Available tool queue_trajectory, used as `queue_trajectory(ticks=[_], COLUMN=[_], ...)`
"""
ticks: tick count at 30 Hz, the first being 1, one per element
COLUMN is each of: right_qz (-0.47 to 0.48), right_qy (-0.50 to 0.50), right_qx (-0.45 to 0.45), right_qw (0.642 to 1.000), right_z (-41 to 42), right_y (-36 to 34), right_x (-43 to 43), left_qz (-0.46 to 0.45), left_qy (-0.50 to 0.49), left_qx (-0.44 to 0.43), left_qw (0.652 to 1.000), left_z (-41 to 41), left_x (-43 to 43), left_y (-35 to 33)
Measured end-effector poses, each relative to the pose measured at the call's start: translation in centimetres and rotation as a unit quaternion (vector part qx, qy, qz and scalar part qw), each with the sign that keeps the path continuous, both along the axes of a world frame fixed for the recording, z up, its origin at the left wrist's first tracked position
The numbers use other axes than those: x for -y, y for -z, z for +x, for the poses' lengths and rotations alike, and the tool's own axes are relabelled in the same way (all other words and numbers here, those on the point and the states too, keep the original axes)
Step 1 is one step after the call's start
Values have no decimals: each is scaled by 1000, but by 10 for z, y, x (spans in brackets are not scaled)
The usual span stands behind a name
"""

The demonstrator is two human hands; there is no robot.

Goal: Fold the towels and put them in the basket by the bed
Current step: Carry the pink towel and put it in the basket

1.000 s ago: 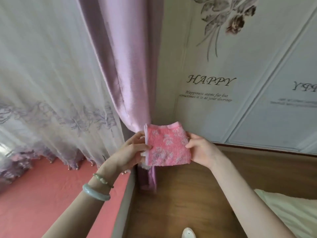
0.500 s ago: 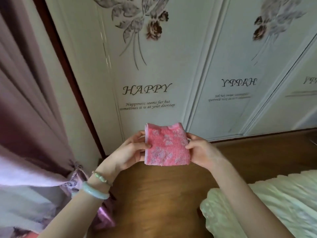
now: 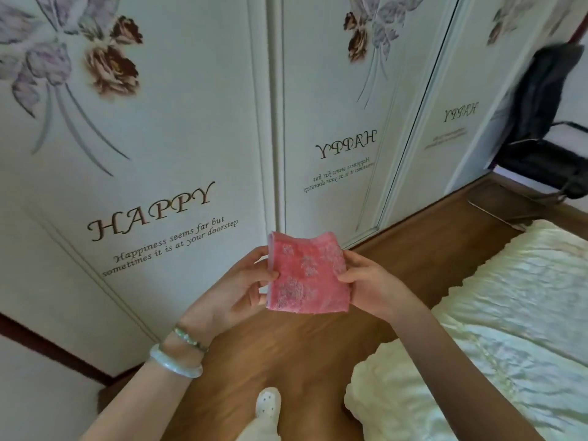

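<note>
The pink towel, folded small, hangs in the air over the wooden floor beside the bed. My left hand pinches its left edge and my right hand its right. I see no basket. With such light pinches, releasing one side could let the layers fall open or the towel drop.

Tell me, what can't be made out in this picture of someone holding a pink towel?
- Head view: the basket is outside the frame.
- Head view: the pink towel hides the fingers of the left hand and right hand behind it, and its own back layers.
- Head view: the dark thing at the top right is blurred and cut by the edge; bag or garment, unclear.
</note>
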State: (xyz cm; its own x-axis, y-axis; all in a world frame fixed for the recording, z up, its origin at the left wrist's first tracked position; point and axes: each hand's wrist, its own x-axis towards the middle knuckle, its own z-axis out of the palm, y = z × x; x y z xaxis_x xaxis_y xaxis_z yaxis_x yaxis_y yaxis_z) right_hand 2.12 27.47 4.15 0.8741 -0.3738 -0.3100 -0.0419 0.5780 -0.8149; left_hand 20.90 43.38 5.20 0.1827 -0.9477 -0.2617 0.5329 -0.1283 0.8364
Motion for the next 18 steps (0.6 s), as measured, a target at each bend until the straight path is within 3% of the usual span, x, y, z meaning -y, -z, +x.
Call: queue_trajectory(ticks=[10,18], right_qz=[24,12], right_qy=[146,207], right_qx=[17,37], right_qw=[989,977], right_z=[54,53], right_y=[-17,-7], right_x=[110,181], left_qz=[7,15], left_qy=[130,227], left_qx=[48,82], left_qw=[990,970], left_z=[97,111], left_x=[180,290], left_y=[-5,-2])
